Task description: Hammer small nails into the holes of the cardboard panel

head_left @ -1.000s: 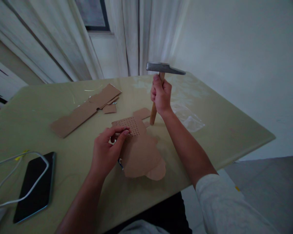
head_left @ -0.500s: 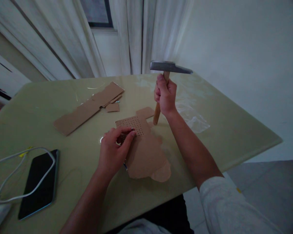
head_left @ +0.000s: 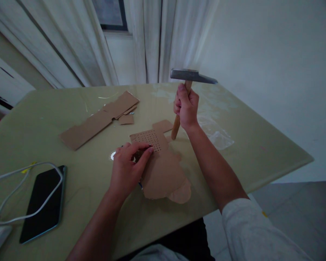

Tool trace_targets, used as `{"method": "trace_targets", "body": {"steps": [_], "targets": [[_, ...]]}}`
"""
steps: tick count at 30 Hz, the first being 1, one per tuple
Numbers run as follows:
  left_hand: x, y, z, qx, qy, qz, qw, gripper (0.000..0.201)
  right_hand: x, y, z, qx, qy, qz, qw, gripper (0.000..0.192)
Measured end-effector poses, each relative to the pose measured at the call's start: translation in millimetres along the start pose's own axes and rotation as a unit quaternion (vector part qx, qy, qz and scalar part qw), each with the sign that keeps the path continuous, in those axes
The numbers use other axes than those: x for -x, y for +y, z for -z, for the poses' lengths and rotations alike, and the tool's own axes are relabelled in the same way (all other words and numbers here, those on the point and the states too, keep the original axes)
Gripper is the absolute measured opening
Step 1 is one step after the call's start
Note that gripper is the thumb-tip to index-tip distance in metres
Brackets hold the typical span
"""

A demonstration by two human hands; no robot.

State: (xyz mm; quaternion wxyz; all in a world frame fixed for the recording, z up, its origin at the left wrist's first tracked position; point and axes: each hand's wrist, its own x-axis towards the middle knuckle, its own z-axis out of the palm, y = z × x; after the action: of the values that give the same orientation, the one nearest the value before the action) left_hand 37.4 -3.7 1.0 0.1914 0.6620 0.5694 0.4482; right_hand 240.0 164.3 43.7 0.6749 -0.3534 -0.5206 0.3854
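My right hand (head_left: 188, 107) is wrapped round the upper wooden handle of a hammer (head_left: 193, 75), held upright above the table with its steel head on top. My left hand (head_left: 129, 166) is closed in a pinch over the near-left edge of the dotted area on a piece of cardboard (head_left: 163, 174). Between thumb and forefinger a small dark nail-like piece (head_left: 150, 145) barely shows. Rows of small dark dots (head_left: 148, 137) cover the cardboard's far end; I cannot tell whether they are holes. Part of the cardboard's left edge is hidden under my left hand.
A long cardboard strip (head_left: 97, 125) and smaller scraps (head_left: 126, 119) lie farther back on the table (head_left: 92, 203). Clear plastic (head_left: 217, 136) is beyond my right forearm. A dark tablet (head_left: 45, 203) with a white cable (head_left: 50, 197) across it lies at the left. A white wall borders the right.
The whole view has shifted slightly. My right hand still holds the hammer raised, and my left hand keeps its pinch at the dotted cardboard.
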Motion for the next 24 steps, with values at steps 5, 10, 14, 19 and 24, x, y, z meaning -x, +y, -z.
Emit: {"method": "trace_targets", "body": {"steps": [5, 10, 14, 19, 24], "targets": [[0.4, 0.6, -0.1, 0.0, 0.0, 0.007, 1.0, 0.015, 0.2, -1.2, 0.2, 0.04, 0.002, -0.021, 0.999, 0.061], [0.2, 1.0, -0.8, -0.004, 0.002, 0.003, 1.0, 0.017, 1.8, -5.2, -2.1, 0.051, 0.011, -0.014, 0.999, 0.061], [0.4, 1.5, -0.8, -0.004, 0.003, -0.005, 1.0, 0.014, 1.2, -3.5, -1.6, 0.064, 0.016, -0.012, 0.998, 0.063], [0.6, 2.3, -0.4, -0.001, -0.003, -0.017, 1.0, 0.012, 0.2, -1.5, 0.1, 0.048, 0.012, -0.021, 0.999, 0.063], [0.3, 3.3, -1.0, -0.007, -0.007, -0.014, 1.0, 0.015, 1.3, -7.2, -1.4, 0.054, 0.016, -0.038, 0.998, 0.064]]}}
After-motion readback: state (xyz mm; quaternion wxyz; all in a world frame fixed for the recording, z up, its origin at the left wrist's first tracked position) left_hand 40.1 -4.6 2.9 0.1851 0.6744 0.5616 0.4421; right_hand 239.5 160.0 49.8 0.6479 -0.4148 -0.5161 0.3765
